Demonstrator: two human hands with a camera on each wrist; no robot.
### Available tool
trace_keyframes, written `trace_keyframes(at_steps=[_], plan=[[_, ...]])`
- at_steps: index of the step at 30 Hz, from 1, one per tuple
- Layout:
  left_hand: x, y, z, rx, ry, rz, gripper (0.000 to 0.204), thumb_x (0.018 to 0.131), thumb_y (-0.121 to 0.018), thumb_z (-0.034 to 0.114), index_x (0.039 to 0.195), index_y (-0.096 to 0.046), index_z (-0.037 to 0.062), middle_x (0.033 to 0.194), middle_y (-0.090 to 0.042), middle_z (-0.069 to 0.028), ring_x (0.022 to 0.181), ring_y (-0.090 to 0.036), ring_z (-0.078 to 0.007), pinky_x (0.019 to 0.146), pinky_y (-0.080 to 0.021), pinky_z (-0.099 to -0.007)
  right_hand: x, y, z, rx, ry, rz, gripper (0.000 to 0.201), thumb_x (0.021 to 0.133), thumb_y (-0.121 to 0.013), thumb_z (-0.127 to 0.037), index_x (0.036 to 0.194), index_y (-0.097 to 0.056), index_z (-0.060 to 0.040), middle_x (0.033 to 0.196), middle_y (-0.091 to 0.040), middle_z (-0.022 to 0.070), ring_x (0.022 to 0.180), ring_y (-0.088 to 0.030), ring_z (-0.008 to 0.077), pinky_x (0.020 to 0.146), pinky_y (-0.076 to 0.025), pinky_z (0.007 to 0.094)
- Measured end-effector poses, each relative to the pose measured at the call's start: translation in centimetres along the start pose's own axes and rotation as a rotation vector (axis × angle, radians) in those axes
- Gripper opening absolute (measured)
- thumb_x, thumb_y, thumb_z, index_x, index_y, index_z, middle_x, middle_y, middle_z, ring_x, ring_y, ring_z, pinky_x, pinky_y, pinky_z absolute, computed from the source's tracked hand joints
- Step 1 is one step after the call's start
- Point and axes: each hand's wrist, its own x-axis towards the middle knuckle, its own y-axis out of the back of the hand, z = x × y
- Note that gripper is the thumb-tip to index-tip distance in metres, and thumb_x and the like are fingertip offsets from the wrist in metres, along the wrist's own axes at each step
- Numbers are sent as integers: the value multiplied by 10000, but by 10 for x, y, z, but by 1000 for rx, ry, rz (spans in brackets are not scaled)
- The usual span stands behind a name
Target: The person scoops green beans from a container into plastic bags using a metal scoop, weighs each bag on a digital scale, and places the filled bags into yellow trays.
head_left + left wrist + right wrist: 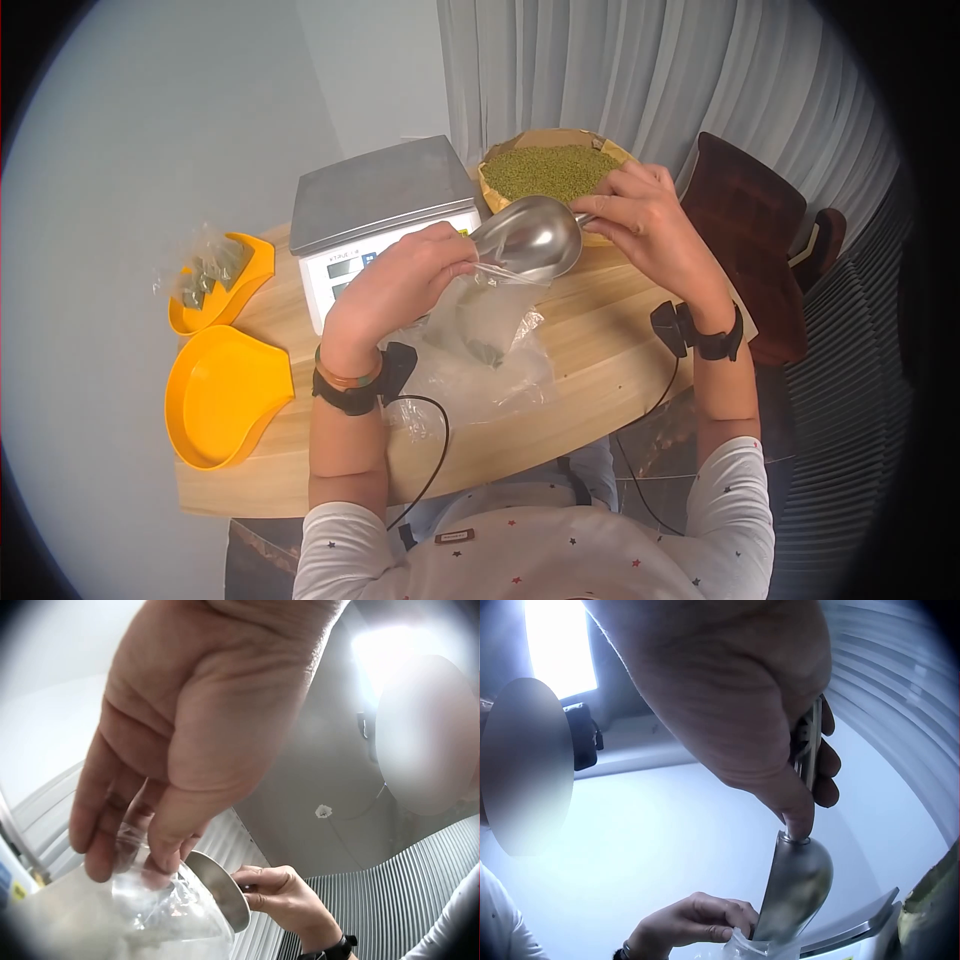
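The bench point(590, 350) has a curved front edge at the person's lap; clear plastic point(480, 385) lies just inside it. Wood grain shows between this plastic and the bench's right edge, and a narrower strip runs between the scale point(385, 195) and the two yellow trays point(225, 410) at the left edge. The front tray is bare inside; the rear one holds small packets point(205, 275). Behind the scoop point(535, 240), beside the scale, stands an open sack point(485, 190) of green granules point(550, 172).

The right hand point(645, 225) grips the scoop's handle, fingers curled. The left hand point(405, 270) pinches the rim of a clear bag point(475, 315). The scoop is shiny metal, rounded and tilted, its lip at the bag's mouth; the crinkled, see-through bag shows some green low inside.
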Motion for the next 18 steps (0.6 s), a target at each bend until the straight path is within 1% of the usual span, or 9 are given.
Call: trace_keyframes(at_steps=[2,5,6,8,9,11,13,14,18], plan=[[0,0,-1,-4,-11,4,104,917,-624,101,989,-658,33,936,-618,-136,882,-610,-346,765,-494,-422,-2,-1,10,16,-15,19,215,821,-743,-92,1036,-744,-72,826,-587,49,884,-544,234,916,-375,388],[-1,-1,-4,25,15,-4,104,920,-625,105,985,-660,31,934,-617,-138,880,-610,-345,763,-494,-422,-5,-2,34,-3,-187,61,213,826,-742,-89,1039,-741,-78,813,-606,63,883,-540,241,895,-379,368],[-1,0,-3,38,11,1,102,928,-634,104,976,-660,17,927,-626,-138,861,-613,-342,754,-498,-403,-5,-4,43,-6,-189,62,213,826,-742,-89,1039,-741,-78,813,-606,63,883,-540,241,895,-379,368],[-1,0,-2,50,1,5,106,937,-642,103,967,-659,3,920,-635,-137,843,-615,-340,745,-501,-384,-8,-11,65,-137,-306,80,198,835,-736,-101,1031,-761,-92,867,-634,63,905,-562,249,866,-381,385],[-1,0,-2,45,8,6,108,937,-644,105,969,-661,3,922,-637,-137,841,-618,-340,745,-502,-384,-11,-16,76,-140,-309,81,198,835,-736,-101,1031,-761,-92,867,-634,63,905,-562,249,866,-381,385],[0,0,-1,40,12,8,111,936,-645,108,972,-663,4,924,-639,-137,840,-620,-341,744,-502,-384,-16,-31,98,-307,-369,117,209,827,-731,-91,1033,-765,-93,890,-649,75,929,-573,263,858,-386,402],[0,0,0,47,26,0,112,937,-645,109,974,-666,6,929,-643,-137,843,-624,-342,743,-503,-384,-19,-46,116,-354,-393,104,210,821,-726,-80,1025,-769,-97,897,-654,79,948,-578,268,856,-389,413],[0,0,-1,48,24,0,112,937,-645,109,974,-666,6,929,-643,-137,843,-624,-342,743,-503,-384,-20,-54,121,-399,-417,90,211,814,-722,-69,1017,-772,-101,903,-659,83,967,-583,273,854,-392,423],[0,0,-3,45,20,8,116,936,-647,115,975,-667,7,930,-644,-139,847,-625,-344,749,-505,-386,-25,-90,128,-395,-399,29,218,804,-716,-58,1005,-778,-117,910,-667,89,994,-587,281,855,-396,431]])
